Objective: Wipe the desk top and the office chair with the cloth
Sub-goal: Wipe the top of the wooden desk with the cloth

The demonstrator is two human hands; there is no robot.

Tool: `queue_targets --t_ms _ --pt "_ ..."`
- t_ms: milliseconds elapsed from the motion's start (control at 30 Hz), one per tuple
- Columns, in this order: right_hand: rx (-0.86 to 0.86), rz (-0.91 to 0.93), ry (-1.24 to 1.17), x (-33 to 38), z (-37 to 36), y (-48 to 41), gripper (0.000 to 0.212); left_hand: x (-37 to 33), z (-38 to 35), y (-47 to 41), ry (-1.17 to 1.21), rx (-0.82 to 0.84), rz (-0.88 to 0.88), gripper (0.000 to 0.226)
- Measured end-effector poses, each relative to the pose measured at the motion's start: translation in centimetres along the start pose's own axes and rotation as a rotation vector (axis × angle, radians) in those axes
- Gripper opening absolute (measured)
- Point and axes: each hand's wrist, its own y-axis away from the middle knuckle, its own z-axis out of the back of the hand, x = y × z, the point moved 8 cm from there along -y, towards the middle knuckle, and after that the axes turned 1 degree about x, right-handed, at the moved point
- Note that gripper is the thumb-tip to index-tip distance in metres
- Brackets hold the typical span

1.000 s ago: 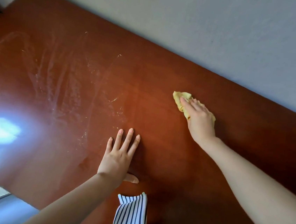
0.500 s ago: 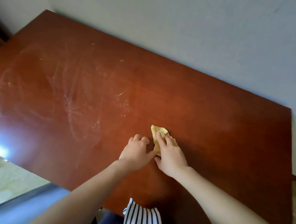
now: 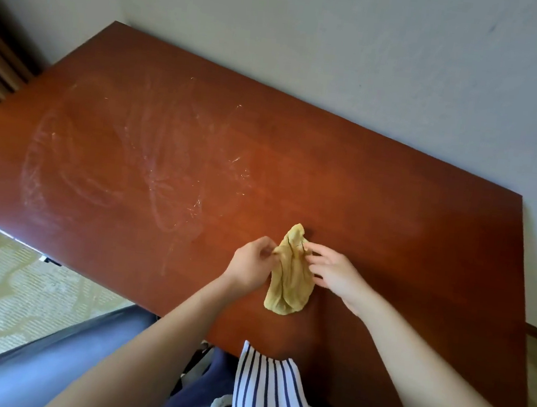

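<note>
Yellow cloth (image 3: 291, 272) was held crumpled over near-middle of desk top (image 3: 407, 224); whether lower end touched wood could not be told. Left edge was pinched by left hand (image 3: 249, 264), fingers curled. Right edge was pinched by right hand (image 3: 333, 271) at fingertips, other fingers loosely spread. Whitish dusty smears (image 3: 116, 160) were seen across left half of desk top. Grey wall (image 3: 343, 45) was met along far edge. Striped garment (image 3: 270, 395) was seen at near edge, patterned floor (image 3: 2, 291) at near left.
</note>
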Motion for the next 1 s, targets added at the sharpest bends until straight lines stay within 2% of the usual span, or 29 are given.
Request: queue_targets --t_ms 133,200,400,500,567,633,733,800,867,933,1000 --pt "-0.172 0.180 -0.028 3.1 1.6 1.1 0.048 -2.8 0.9 1.1 0.364 0.258 -0.046 0.016" --pt "-0.181 0.251 -0.072 5.1 1.7 1.5 0.040 -4.6 1.9 1.8 0.498 0.332 -0.096 0.017" --pt "0.032 0.233 -0.440 6.8 -0.9 2.7 0.029 -8.0 4.3 3.4 0.866 0.503 -0.191 0.010" --pt "0.151 0.103 -0.722 5.3 -3.0 3.3 0.050 -7.8 4.4 3.7 0.921 0.559 -0.174 0.008" --pt "0.231 0.047 -0.789 4.6 -4.0 3.8 0.053 -7.1 4.2 3.4 0.896 0.538 -0.135 0.010" --pt "0.201 0.048 -0.727 3.9 -3.8 3.7 0.044 -5.9 4.0 2.7 0.800 0.460 -0.053 0.014" --pt "-0.045 0.059 -0.580 3.1 -0.9 3.1 0.027 -3.3 4.0 1.6 0.503 0.283 0.055 0.009" --pt "-0.224 0.106 -0.445 3.8 1.9 2.9 0.025 -1.9 3.9 1.3 0.312 0.232 0.098 0.024" --pt "-0.413 0.197 -0.221 5.4 4.8 2.6 0.028 -1.0 3.8 1.3 0.234 0.208 0.116 0.032" --pt "-0.619 0.275 0.118 7.3 7.0 2.3 0.034 -0.1 3.7 1.1 0.182 0.182 0.109 0.032" --pt "-0.743 0.328 0.381 8.4 7.3 1.9 0.037 0.8 3.7 0.6 0.092 0.149 0.084 0.035"
